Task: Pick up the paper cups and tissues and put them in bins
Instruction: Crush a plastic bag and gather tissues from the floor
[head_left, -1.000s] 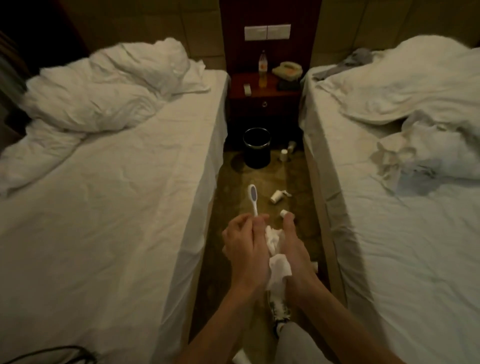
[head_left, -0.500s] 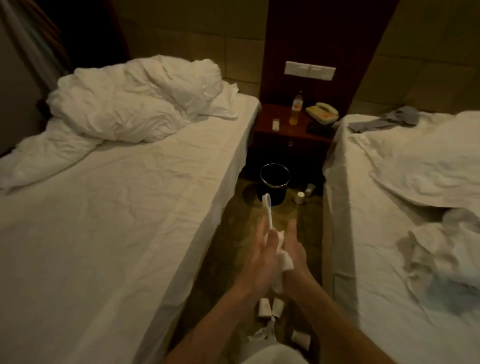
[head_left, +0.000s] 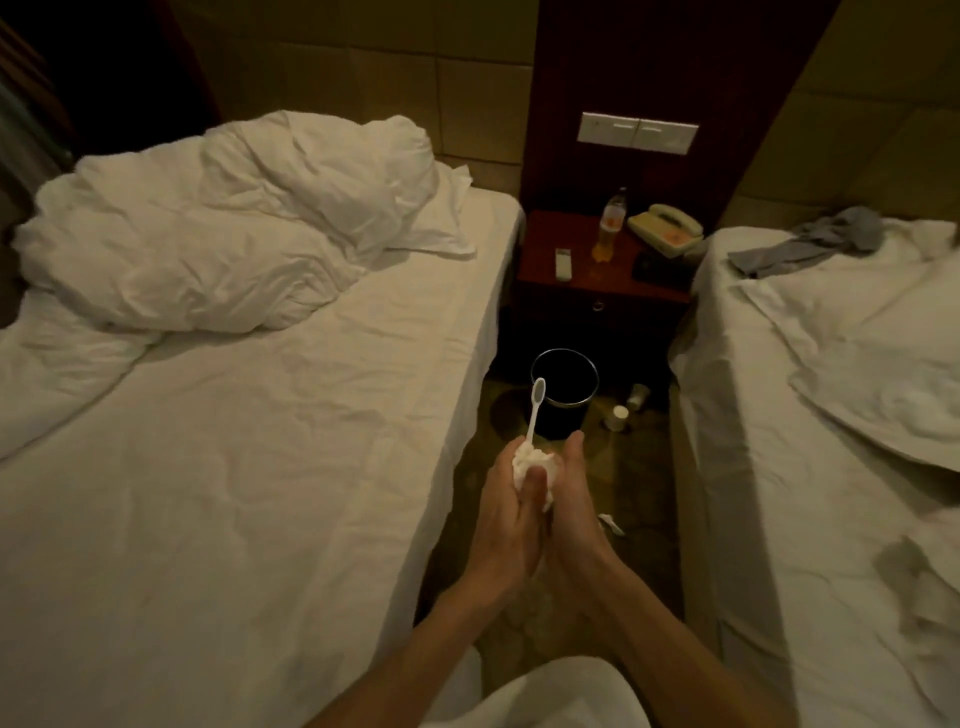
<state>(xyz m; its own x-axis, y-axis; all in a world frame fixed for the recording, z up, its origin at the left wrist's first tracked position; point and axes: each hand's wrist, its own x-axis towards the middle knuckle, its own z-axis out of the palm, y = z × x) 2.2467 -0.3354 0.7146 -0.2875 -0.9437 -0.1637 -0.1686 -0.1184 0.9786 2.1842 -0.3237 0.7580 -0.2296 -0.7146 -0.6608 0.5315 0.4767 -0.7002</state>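
Mid-task: left hand (head_left: 506, 525) and right hand (head_left: 574, 512) both clasp a tissue wad (head_left: 531, 461) plus toothbrush (head_left: 535, 408), short of the bin (head_left: 567, 422). Two paper cups (head_left: 618, 417) on the floor, not yet binned.

Narrow floor aisle (head_left: 618, 499) between two beds (head_left: 260, 467) (head_left: 831, 519); bin (head_left: 564, 397) open-topped ahead, two cups (head_left: 626, 410) just right of it.

floor (head_left: 639, 493) | black bin (head_left: 566, 423) upright | paper cups (head_left: 617, 417) beside bin | white scrap (head_left: 612, 524)
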